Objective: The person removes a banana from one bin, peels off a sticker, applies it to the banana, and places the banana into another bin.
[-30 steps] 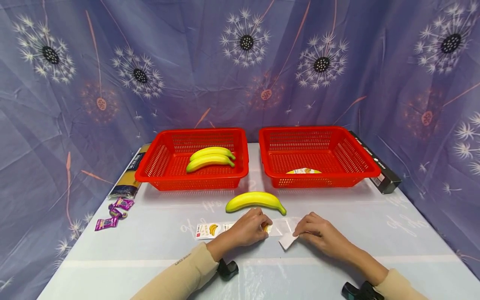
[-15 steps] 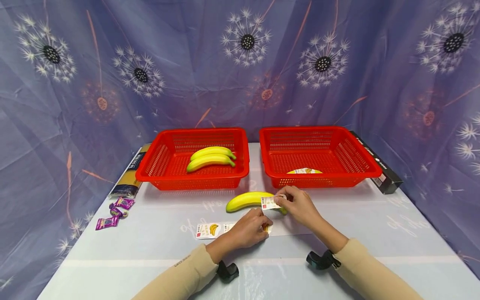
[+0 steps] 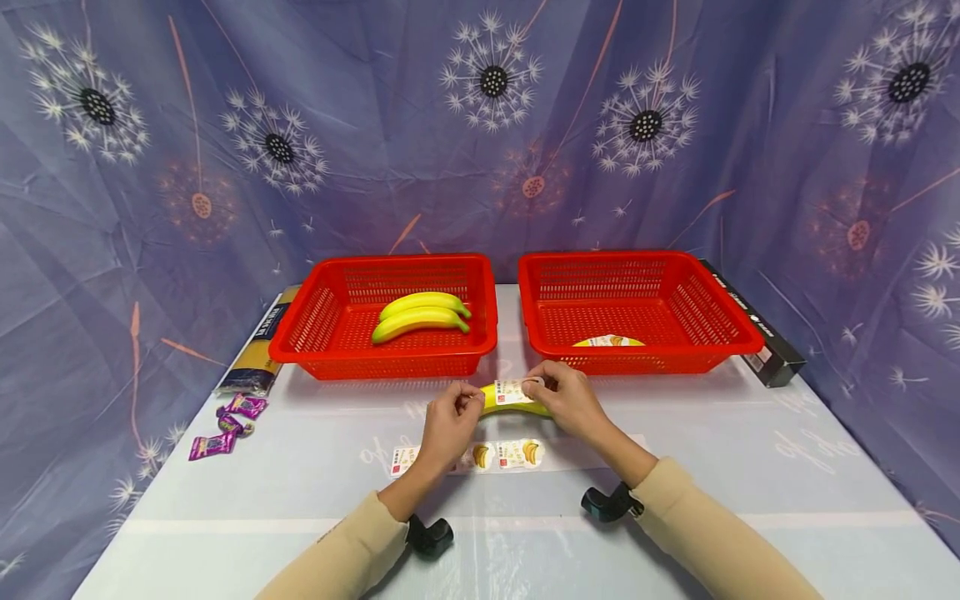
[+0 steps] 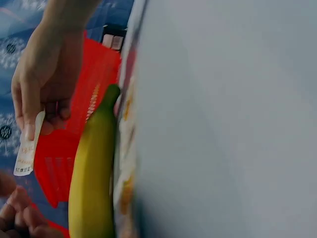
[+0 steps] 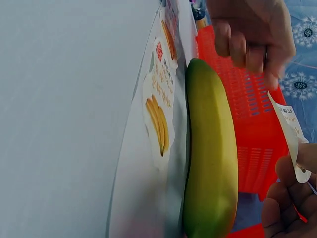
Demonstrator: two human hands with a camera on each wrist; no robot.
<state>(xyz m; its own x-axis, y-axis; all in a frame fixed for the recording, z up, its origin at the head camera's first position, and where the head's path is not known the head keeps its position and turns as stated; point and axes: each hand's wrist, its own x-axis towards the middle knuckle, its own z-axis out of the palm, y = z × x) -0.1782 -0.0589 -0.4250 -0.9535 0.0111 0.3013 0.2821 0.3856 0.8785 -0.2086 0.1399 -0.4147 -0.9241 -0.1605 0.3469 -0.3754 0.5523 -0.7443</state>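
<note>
A yellow banana (image 3: 534, 408) lies on the table beneath both hands; in the right wrist view the whole banana (image 5: 210, 153) shows a green tip. My right hand (image 3: 572, 403) pinches one end of a small white banana-print sticker (image 3: 510, 392), held over the fruit. In the right wrist view the sticker (image 5: 290, 126) is slightly bowed, its pale back towards the banana. My left hand (image 3: 450, 423) has come to the sticker's other end. Its fingers are loosely bent, with the fingertips close to the corner and a small gap between.
A backing strip with several stickers (image 3: 520, 452) lies in front of the banana. Behind stand two red baskets: the left basket (image 3: 390, 365) holds two bananas (image 3: 420, 323), the right basket (image 3: 645, 362) a stickered banana (image 3: 606, 342). Purple wrapped candies (image 3: 212, 445) lie at the left.
My right hand has lifted the sticker off the strip and carried it up and left over the banana. My left hand has left the strip and moved up to the banana's left side.
</note>
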